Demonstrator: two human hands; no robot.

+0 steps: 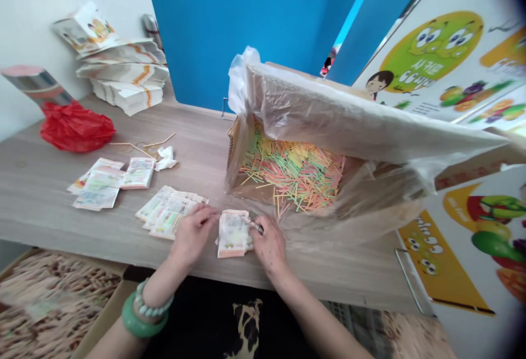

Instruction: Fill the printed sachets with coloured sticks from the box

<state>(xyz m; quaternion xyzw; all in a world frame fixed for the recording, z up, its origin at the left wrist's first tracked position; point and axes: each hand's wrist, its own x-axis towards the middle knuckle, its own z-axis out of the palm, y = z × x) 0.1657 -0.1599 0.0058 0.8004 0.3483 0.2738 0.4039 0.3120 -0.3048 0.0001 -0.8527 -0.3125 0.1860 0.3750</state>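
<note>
White packets [233,234] are touched by the right hand [269,244], pinching a dark thing [258,228]; whether the left hand [192,234] pinches can't be told.

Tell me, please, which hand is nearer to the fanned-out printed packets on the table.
Left. The left hand is at the right end of the fanned-out printed packets; the right hand is farther right, at the separate packet stack.

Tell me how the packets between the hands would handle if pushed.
The packets would probably flex, since they look thin and film-like. They may slide apart, as their edges overlap unevenly. Rolling seems unlikely, because they lie flat on the table.
</note>
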